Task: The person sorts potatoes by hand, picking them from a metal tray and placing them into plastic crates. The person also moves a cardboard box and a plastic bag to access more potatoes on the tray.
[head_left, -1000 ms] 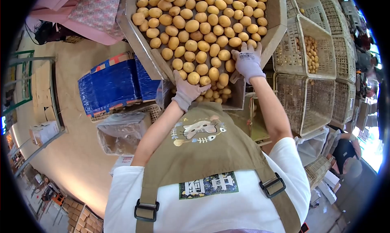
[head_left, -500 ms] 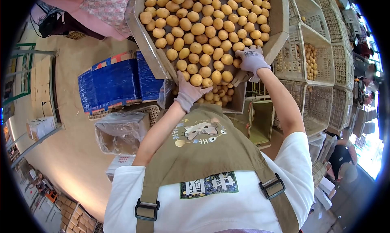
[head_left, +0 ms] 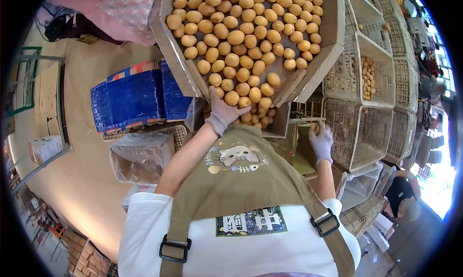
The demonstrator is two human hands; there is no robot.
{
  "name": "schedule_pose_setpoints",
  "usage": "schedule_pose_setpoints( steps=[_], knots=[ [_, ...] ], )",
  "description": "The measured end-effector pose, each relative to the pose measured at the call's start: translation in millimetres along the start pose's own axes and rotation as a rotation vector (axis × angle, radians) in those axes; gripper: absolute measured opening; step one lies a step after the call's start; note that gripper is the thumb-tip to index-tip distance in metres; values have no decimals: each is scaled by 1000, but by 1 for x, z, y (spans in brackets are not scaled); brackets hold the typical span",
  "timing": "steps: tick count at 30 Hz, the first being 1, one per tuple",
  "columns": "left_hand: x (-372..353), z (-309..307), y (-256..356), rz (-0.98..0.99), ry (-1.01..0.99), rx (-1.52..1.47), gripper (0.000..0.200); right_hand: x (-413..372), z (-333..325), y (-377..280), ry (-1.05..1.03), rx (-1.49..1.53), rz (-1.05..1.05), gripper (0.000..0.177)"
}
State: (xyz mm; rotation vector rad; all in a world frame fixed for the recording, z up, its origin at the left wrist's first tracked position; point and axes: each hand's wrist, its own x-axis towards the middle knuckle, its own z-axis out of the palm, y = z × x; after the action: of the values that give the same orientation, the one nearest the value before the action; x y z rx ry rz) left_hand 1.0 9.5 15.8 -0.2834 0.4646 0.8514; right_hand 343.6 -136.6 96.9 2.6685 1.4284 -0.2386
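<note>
Round yellow-brown fruits [head_left: 236, 37] cover a sloping tray with raised board edges [head_left: 318, 69]. My left hand [head_left: 224, 112], in a pale glove, rests at the tray's narrow mouth with thumb and fingers spread beside the lowest fruits. Below that mouth, more fruits lie in a box [head_left: 279, 127], partly hidden by my hand and apron. My right hand [head_left: 322, 141], also gloved, is over an olive-green lined bin [head_left: 304, 154] right of the box. Its fingers are curled round a fruit [head_left: 315, 128], which shows only in part.
Stacked plastic crates [head_left: 376, 132] stand on the right, one holding fruits [head_left: 368, 78]. To the left are a blue-wrapped box [head_left: 128, 101] and a plastic-covered carton [head_left: 142, 156]. A person [head_left: 402, 192] is at the far right.
My right hand has left the tray's right side and moved down to the green bin with a fruit. A bare patch shows where it was. My left hand stays nearly in place.
</note>
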Motion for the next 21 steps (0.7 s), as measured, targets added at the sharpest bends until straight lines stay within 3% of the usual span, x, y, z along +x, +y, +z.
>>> schedule_pose_setpoints(
  steps=[1,2,3,4,8,10,11,12,13,14,15,16,17,18,20,21],
  knots=[
    [-3,4,1,-29,17,-23,87,-15,13,17,151,-74,-66,43],
    [-2,6,3,-50,34,-47,86,-10,-4,-3,217,85,-179,42],
    [5,-9,1,16,-64,116,84,-6,-18,-25,274,246,-286,42],
    [4,-15,-1,-29,-2,121,80,-6,-39,-57,331,410,-383,41],
    [8,-21,2,-163,225,146,64,27,-67,-167,289,537,-792,38],
    [4,-23,4,-204,342,135,57,58,-49,-195,293,301,-890,40],
    [3,-19,3,-160,495,194,50,79,-39,-199,214,255,-790,40],
    [2,-22,4,-115,490,279,49,99,-32,-203,135,205,-694,41],
    [2,-30,4,-69,485,359,48,111,-32,-214,271,442,-588,41],
    [4,-45,1,-24,483,435,47,120,-30,-225,435,282,-577,42],
    [8,-63,4,-52,343,354,53,112,-22,-233,320,245,-649,43],
    [1,-51,4,-41,390,301,56,98,-19,-244,209,208,-714,44],
    [-5,-21,6,-31,431,252,59,93,-29,-253,-273,-69,-848,45],
    [-8,-4,6,-22,469,200,63,74,-7,-237,-99,-22,-1088,44],
    [-5,-1,5,-14,432,98,74,85,-6,-221,-157,-18,-1116,40],
    [-5,3,4,-10,413,69,76,96,5,-216,-120,13,-1034,35]
  ],
)
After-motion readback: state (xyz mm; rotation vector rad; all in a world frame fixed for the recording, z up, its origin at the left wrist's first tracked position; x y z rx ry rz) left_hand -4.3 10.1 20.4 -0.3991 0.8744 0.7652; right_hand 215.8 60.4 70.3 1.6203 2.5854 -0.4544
